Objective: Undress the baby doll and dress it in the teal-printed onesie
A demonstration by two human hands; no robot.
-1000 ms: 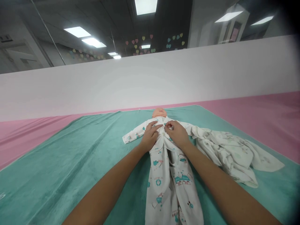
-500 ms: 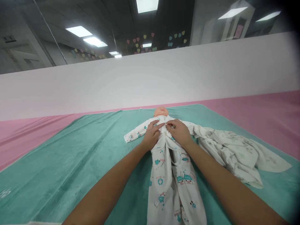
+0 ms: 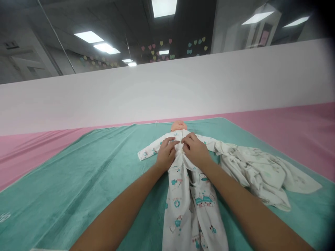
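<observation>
A baby doll [image 3: 179, 125] lies on its back, dressed in a white printed baby top [image 3: 149, 151] with its sleeves stretched out sideways. Matching printed trousers [image 3: 176, 205] cover the legs toward me. My left hand [image 3: 167, 152] pinches the front edge of the top at the chest, thumb and fingertips on the cloth. Close beside it, my right hand [image 3: 195, 150] has its fingers bent and closed on the other front edge. Whatever fastening lies between the fingertips is too small to make out. Below the hands, the top's lower front edges part over the trousers.
A crumpled white printed cloth [image 3: 261, 174] lies to the right, against the doll's sleeve end. Under everything spreads a green sheet [image 3: 86, 181] over a pink surface [image 3: 295, 129]. Behind stands a low white wall [image 3: 146, 94] with dark glass above.
Both hands have shifted slightly down the front of the top. My right fingers have curled in more, and my left index finger is less stretched out. The view has tilted slightly.
</observation>
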